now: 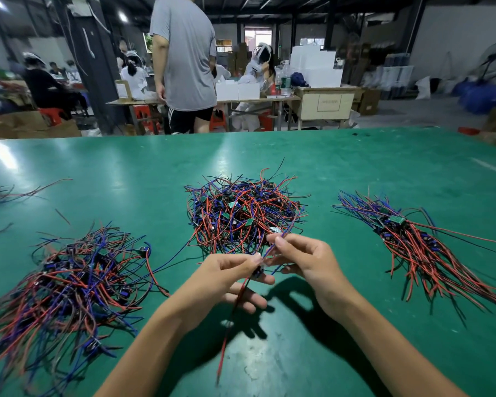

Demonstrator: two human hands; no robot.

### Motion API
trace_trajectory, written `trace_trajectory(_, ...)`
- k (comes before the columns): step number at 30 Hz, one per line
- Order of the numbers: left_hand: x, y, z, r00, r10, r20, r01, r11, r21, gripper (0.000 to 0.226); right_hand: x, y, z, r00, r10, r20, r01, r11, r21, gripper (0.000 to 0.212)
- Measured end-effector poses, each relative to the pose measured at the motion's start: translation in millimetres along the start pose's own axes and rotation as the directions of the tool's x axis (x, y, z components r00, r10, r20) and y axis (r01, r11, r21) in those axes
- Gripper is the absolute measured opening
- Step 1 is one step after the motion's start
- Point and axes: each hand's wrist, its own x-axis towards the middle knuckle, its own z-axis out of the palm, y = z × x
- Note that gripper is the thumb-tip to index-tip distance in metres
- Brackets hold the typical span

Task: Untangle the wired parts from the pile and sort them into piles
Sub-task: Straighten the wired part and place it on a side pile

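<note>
A tangled pile (242, 214) of red, blue and black wired parts with small green boards lies mid-table. My left hand (229, 277) pinches one wired part (257, 273) just in front of that pile; its red and black wires (226, 333) hang down toward me. My right hand (301, 260) pinches that part's blue wires (282, 234), which still run up into the pile. A loose heap of parts (72, 285) lies to the left. To the right lies a straighter bundle (413, 242) with its wires lined up.
The green table (355, 167) stretches wide behind the piles. A few stray wires (9, 193) lie at the far left edge. Behind the table a person in a grey shirt (186, 53) stands, with seated workers, tables and boxes further back.
</note>
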Motion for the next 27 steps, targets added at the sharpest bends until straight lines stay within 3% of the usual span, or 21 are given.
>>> trace_trajectory(4,1.1,0.0,-11.8,0.992,0.06,-0.115,-0.042,0.988,0.148,0.018,5.1,-4.3,-12.2,0.988,0.031,-0.154,-0.021,0.997,0.07,0.014)
trace_trajectory(8,4.5,-2.9,-14.5,0.976,0.092,-0.198,-0.032,0.956,0.29,0.016,4.4,-1.1,-7.4,0.986,0.075,-0.147,-0.062,0.994,0.094,0.014)
trace_trajectory(10,6.3,-4.7,-14.1,0.95,0.186,-0.251,-0.084,0.926,0.367,0.012,4.9,-2.3,-6.6,0.985,0.093,-0.147,-0.073,0.989,0.132,0.015)
trace_trajectory(12,7.2,-5.2,-13.6,0.884,0.366,-0.291,-0.182,0.843,0.506,0.008,6.7,-4.2,-7.7,0.981,0.118,-0.154,-0.084,0.974,0.21,0.016)
trace_trajectory(15,5.4,-5.7,-8.5,0.751,0.612,-0.248,-0.355,0.691,0.63,0.02,7.7,-6.0,-8.4,0.977,0.15,-0.149,-0.093,0.938,0.333,0.018)
trace_trajectory(19,6.5,-7.3,-9.7,0.635,0.749,-0.189,-0.428,0.545,0.72,0.023,6.0,-4.8,-6.3,0.988,0.131,-0.083,-0.079,0.887,0.455,0.019)
trace_trajectory(22,7.6,-8.6,-11.8,0.635,0.75,-0.187,-0.42,0.538,0.731,0.017,5.4,-3.9,-4.9,0.992,0.101,-0.078,-0.051,0.875,0.482,0.018)
trace_trajectory(27,9.0,-12.9,-12.3,0.686,0.694,-0.218,-0.345,0.574,0.743,0.007,4.8,-3.6,-5.2,0.979,0.085,-0.184,0.01,0.887,0.462,0.022)
